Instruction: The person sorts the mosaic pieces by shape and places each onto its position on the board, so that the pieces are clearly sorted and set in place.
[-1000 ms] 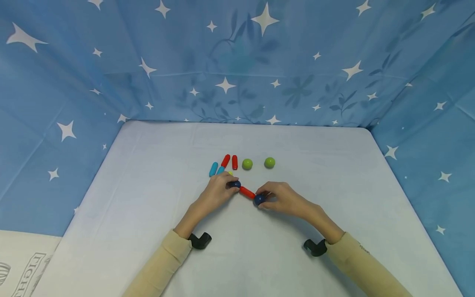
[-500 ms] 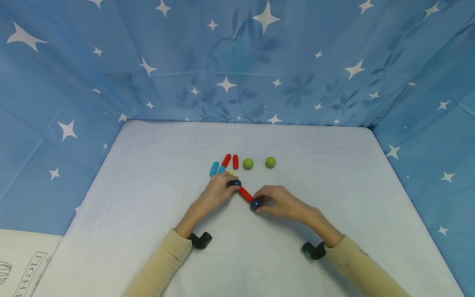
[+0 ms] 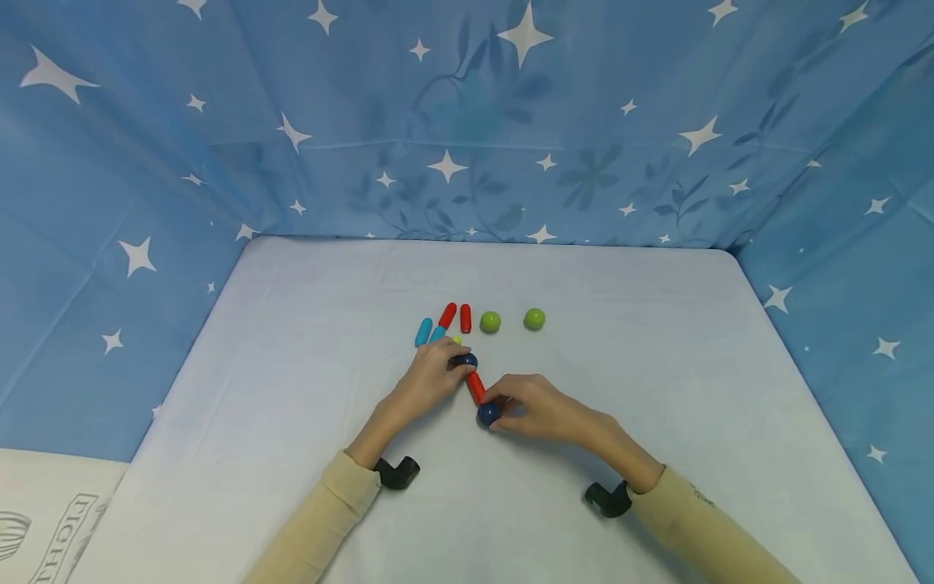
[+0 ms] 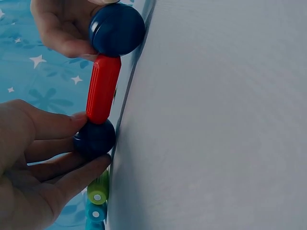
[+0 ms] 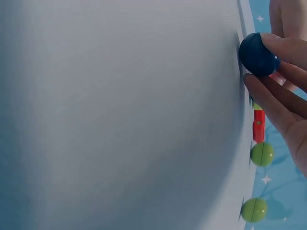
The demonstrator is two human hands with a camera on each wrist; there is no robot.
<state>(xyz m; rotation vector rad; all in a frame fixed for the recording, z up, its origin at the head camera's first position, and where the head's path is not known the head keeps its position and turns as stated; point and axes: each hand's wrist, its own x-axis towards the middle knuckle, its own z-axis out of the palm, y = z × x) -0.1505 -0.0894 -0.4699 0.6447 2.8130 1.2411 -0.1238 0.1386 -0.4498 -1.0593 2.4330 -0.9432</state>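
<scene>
Two dark blue balls are joined by a short red rod point(image 3: 476, 388), one at each end. My left hand point(image 3: 430, 375) pinches the far ball point(image 4: 96, 139) between thumb and fingers. The near ball point(image 3: 489, 415) is held in the fingertips of my right hand point(image 3: 536, 407), low over the white table. In the left wrist view the rod runs straight from one ball to the other. Just beyond my left fingers lies a yellow-green rod point(image 4: 98, 190), mostly hidden by that hand in the head view.
Behind my left hand lie two blue rods point(image 3: 423, 332) and two red rods point(image 3: 465, 318). To their right sit two green balls point(image 3: 490, 322), a little apart. The white table point(image 3: 328, 308) ends at a blue star-patterned curtain point(image 3: 452, 122).
My right hand has swung the near ball left and toward the body, so the red rod now points more steeply toward me. My left hand stays nearly in place on the far ball.
</scene>
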